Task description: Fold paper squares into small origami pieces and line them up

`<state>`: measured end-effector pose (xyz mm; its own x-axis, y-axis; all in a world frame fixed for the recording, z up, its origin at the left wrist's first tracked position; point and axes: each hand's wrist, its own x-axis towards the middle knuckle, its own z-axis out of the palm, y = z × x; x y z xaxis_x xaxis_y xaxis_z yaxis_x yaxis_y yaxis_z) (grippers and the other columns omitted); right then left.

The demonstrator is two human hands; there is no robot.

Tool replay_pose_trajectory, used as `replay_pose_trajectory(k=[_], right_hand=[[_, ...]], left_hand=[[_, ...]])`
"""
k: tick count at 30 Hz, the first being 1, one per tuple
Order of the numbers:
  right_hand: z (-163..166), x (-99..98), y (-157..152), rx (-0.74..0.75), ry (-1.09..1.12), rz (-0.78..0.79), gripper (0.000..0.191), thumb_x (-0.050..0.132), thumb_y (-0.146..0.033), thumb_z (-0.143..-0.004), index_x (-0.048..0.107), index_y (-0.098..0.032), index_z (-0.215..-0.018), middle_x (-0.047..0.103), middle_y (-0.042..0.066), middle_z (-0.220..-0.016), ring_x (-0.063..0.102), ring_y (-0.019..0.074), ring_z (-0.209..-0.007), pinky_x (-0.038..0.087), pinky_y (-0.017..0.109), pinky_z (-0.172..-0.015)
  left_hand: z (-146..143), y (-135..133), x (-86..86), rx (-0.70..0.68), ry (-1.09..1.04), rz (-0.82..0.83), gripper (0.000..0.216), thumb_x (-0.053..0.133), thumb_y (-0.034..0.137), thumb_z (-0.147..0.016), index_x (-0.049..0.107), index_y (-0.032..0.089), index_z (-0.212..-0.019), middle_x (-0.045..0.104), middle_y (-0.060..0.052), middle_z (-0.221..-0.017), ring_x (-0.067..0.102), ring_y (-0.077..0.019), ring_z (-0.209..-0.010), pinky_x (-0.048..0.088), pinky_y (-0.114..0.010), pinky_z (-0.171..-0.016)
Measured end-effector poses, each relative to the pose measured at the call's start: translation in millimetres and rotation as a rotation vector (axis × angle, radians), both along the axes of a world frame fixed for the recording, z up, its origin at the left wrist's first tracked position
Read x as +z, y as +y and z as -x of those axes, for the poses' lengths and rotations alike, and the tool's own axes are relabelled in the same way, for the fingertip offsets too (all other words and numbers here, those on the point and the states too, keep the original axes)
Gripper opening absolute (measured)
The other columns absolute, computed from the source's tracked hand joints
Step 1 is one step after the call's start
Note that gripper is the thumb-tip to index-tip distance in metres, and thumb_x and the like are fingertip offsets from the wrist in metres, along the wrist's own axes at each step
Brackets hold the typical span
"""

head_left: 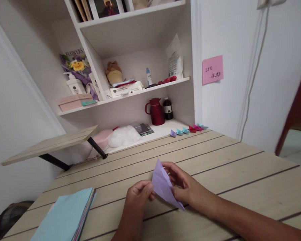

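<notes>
A folded piece of lilac paper (163,185) is held just above the wooden table (230,167), between both hands. My left hand (137,196) pinches its left edge with thumb and fingers closed. My right hand (182,185) grips the paper's right side from behind, fingers curled round it. The paper has a pointed top and a sharp lower corner toward me.
A stack of coloured paper sheets (66,216), light blue on top, lies at the near left. Several small folded paper figures (188,130) line the table's far edge. Shelves behind hold a red jug (156,111), a dark bottle (168,108) and boxes. A pink note (212,69) sticks to the wall.
</notes>
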<state>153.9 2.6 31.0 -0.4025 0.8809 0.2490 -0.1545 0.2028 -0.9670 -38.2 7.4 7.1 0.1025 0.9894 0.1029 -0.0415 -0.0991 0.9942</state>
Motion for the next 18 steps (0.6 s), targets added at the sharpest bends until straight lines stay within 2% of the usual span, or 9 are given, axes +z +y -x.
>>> replay_pose_trajectory(k=[3,6,9,12,15,18], right_hand=[[1.0,0.9,0.9,-0.067,-0.051,-0.031,0.067,0.056,-0.011,-0.065,0.042,-0.023,-0.130,0.058,0.000,-0.089,0.054,0.0160,-0.080,0.042,0.026,-0.067],[0.5,-0.1,2.4,-0.109,-0.090,-0.050,0.058,0.056,-0.010,-0.066,0.047,-0.023,-0.123,0.056,-0.003,-0.081,0.052,0.0142,-0.073,0.041,0.024,-0.063],[-0.7,-3.6,4.3,-0.108,-0.096,-0.072,0.039,0.056,-0.008,-0.067,0.053,-0.021,-0.103,0.052,-0.005,-0.072,0.049,0.0120,-0.065,0.037,0.022,-0.057],[-1.8,-7.3,5.2,-0.130,-0.137,-0.122,0.024,0.055,-0.006,-0.065,0.050,-0.021,-0.083,0.050,-0.006,-0.068,0.048,0.0116,-0.063,0.036,0.021,-0.055],[-2.4,-9.9,5.5,-0.167,-0.214,-0.154,0.022,0.055,-0.006,-0.065,0.046,-0.021,-0.077,0.048,-0.007,-0.064,0.046,0.0117,-0.061,0.035,0.021,-0.054],[-2.4,-13.2,7.7,-0.243,-0.347,-0.241,0.020,0.053,-0.007,-0.066,0.043,-0.022,-0.074,0.048,-0.006,-0.064,0.045,0.0122,-0.061,0.035,0.022,-0.057]], left_hand=[[-2.8,0.4,0.6,0.008,0.066,-0.019,0.028,0.073,0.043,-0.068,0.070,0.015,-0.063,0.060,-0.001,-0.054,0.050,-0.0129,-0.052,0.040,-0.025,-0.059],[-6.6,-1.1,2.1,-0.023,0.095,-0.027,0.026,0.072,0.040,-0.069,0.070,0.016,-0.061,0.061,-0.001,-0.055,0.051,-0.0130,-0.052,0.041,-0.025,-0.058],[-8.4,-3.3,4.0,-0.060,0.120,-0.026,0.022,0.069,0.036,-0.071,0.070,0.016,-0.063,0.063,-0.001,-0.057,0.052,-0.0127,-0.052,0.041,-0.024,-0.058],[-9.2,-5.7,4.9,-0.071,0.138,-0.032,0.020,0.068,0.034,-0.074,0.072,0.015,-0.068,0.064,-0.001,-0.059,0.053,-0.0132,-0.053,0.042,-0.024,-0.059],[-10.8,-7.3,3.6,-0.082,0.097,-0.023,0.021,0.068,0.031,-0.074,0.074,0.015,-0.086,0.065,-0.003,-0.065,0.057,-0.0153,-0.061,0.044,-0.026,-0.064],[-11.6,-7.6,1.1,-0.031,0.043,-0.020,0.037,0.068,0.025,-0.073,0.068,0.018,-0.109,0.066,-0.005,-0.086,0.060,-0.0151,-0.069,0.046,-0.027,-0.070]])
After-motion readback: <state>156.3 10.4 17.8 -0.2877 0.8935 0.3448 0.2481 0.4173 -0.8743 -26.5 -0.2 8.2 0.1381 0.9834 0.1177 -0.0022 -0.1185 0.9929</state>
